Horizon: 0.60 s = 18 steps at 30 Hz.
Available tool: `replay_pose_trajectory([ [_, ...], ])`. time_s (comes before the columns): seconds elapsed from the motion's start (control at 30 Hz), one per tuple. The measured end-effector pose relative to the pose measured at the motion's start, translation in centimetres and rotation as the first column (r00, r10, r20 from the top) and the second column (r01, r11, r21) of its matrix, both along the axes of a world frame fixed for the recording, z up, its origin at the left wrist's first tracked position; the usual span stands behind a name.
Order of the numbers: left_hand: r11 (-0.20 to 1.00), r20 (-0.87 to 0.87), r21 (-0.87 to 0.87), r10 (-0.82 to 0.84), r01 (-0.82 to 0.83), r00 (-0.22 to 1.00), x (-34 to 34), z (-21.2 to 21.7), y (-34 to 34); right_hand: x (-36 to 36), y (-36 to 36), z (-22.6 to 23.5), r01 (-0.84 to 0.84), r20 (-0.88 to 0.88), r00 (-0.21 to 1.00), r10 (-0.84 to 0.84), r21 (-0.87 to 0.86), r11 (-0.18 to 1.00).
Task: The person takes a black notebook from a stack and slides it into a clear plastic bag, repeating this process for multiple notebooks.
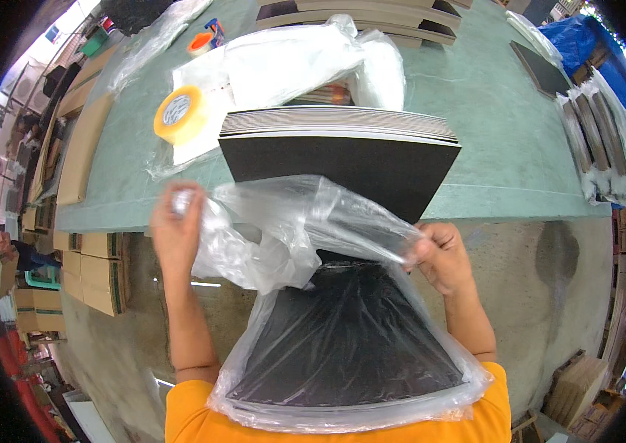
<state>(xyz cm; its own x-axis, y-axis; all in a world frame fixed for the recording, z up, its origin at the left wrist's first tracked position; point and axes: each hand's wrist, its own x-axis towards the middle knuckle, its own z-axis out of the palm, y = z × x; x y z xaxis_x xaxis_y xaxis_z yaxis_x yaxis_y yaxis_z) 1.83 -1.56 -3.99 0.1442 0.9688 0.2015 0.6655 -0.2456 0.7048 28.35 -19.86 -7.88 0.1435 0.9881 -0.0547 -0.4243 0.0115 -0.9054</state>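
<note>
A clear plastic bag (335,210) stretches between my two hands, above the table's near edge. My left hand (178,221), a little blurred, is closed around its bunched end. My right hand (442,258) pinches the other end between thumb and fingers. Against my body leans a black board (350,340) inside clear plastic wrapping. Whether that wrapping joins the bag in my hands cannot be made out. Just beyond the bag, a stack of boards with a black face (342,159) sits at the table edge, its lower part partly covered by the plastic.
The green table (468,88) holds a roll of yellowish clear tape (178,114), white plastic bags (283,63), an orange-and-blue tape dispenser (202,43) and more stacked boards (372,22) at the back. Wrapped boards (600,140) stand at the right end. Cartons (95,273) lie at left.
</note>
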Motion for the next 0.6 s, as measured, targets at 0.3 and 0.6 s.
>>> replay_pose_trajectory([
  [0.3, 0.408, 0.312, -0.088, -0.855, 0.909, 0.415, 6.8, 1.5, -7.8, -3.0, 3.2, 7.1, 0.037, 0.375, 0.897, -0.236, 0.467, 0.883],
  [0.6, 0.415, 0.904, -0.372, -0.041, 0.83, 0.426, 6.2, 4.5, -4.0, -3.9, 2.9, 3.5, -0.772, 0.517, 0.57, 0.638, 0.072, 0.632],
])
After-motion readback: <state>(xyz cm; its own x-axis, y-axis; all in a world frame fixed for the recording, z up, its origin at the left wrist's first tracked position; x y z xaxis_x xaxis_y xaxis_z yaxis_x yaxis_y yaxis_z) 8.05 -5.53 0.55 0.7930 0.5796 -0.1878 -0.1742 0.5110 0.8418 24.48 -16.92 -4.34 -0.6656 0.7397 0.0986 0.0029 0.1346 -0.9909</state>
